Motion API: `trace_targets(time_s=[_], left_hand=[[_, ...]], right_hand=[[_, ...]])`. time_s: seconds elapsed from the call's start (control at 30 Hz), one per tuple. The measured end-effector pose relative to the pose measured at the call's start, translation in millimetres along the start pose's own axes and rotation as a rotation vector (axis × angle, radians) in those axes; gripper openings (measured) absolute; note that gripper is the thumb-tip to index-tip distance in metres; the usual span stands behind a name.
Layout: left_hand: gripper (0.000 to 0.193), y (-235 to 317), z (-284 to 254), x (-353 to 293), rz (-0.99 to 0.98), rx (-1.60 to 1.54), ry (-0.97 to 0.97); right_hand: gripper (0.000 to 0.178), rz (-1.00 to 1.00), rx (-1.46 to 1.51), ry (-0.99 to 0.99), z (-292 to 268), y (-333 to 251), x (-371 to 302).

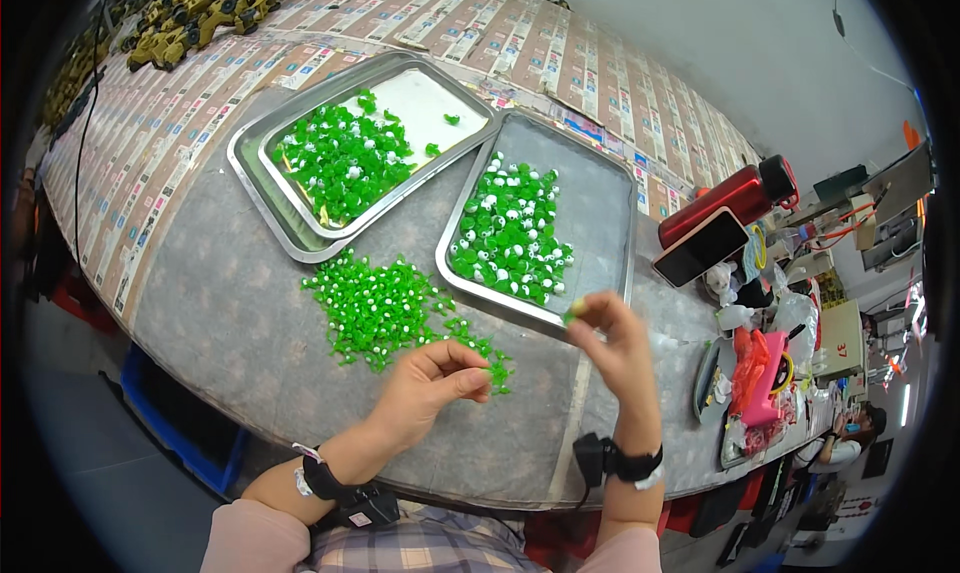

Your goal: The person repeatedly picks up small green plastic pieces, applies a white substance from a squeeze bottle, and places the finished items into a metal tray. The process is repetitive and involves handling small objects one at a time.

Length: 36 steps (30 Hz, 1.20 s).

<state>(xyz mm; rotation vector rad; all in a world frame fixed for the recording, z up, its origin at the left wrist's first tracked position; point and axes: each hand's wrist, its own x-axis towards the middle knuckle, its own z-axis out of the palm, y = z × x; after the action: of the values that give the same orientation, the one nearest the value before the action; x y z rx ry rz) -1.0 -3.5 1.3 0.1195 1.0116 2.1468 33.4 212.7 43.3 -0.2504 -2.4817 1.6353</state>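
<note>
- A step of piece-by-piece handling seemed to be in hand, with small green plastic pieces being worked by both hands over the grey-covered worktop [250, 333].
- In the centre of the frame, the left hand [425, 388] was held low at the right edge of a loose pile of small green pieces with white spots [365, 308]; its thumb and fingers were curled together, and whether a piece was pinched between them could not be told.
- Right of centre, a small bright-green piece [570, 318] was clamped between the thumb and fingers of the right hand [620, 348], near the lower right corner of a rectangular silver metal tray [600, 193].
- Green pieces with round white, dark-dotted balls [510, 228] were heaped along the left side of that tray.
- In the upper middle of the frame, a similar green-and-white heap [345, 163] was held in a white-bottomed inner tray [435, 98], nested in a larger silver tray [238, 163].
- For the next move, a light, exact fingertip grip was judged to be called for, as the pieces were tiny and closely crowded; care near the raised tray rim also seemed to be needed.
- At the right, a dark-screened phone [700, 248] was propped against a red metal bottle [715, 208].
</note>
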Motion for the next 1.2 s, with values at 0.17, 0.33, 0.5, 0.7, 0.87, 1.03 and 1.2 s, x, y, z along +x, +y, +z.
trace_targets(time_s=[0.17, 0.33, 0.5, 0.7, 0.87, 1.03, 1.2], left_hand=[[0.008, 0.9, 6.4, -2.0, -0.034, -0.033, -0.035], [0.010, 1.4, 4.4, 0.7, -0.028, -0.082, -0.051], [0.009, 0.5, 2.3, 1.0, -0.035, -0.103, -0.035], [0.007, -1.8, 3.0, 1.4, -0.041, -0.083, -0.003], [0.008, -4.1, 1.4, 1.6, -0.013, -0.042, 0.006], [0.009, -4.5, 1.7, 1.3, 0.005, 0.004, 0.011], [0.008, -4.8, 5.2, -1.2, 0.150, 0.264, 0.042]], right_hand=[[0.014, 0.204, 0.626, -0.231, 38.1, -4.1, -32.9], [0.018, 0.219, 0.544, -0.190, 50.1, -4.9, -39.2], [0.022, 0.165, 0.421, -0.180, 50.8, -6.1, -42.5], [0.021, 0.082, 0.560, -0.038, 50.7, -3.0, -45.1], [0.022, 0.088, 0.533, -0.048, 53.3, -8.1, -44.9], [0.020, 0.095, 0.516, -0.034, 55.2, -7.7, -45.7], [0.020, 0.098, 0.402, -0.041, 56.1, -8.9, -47.4]])
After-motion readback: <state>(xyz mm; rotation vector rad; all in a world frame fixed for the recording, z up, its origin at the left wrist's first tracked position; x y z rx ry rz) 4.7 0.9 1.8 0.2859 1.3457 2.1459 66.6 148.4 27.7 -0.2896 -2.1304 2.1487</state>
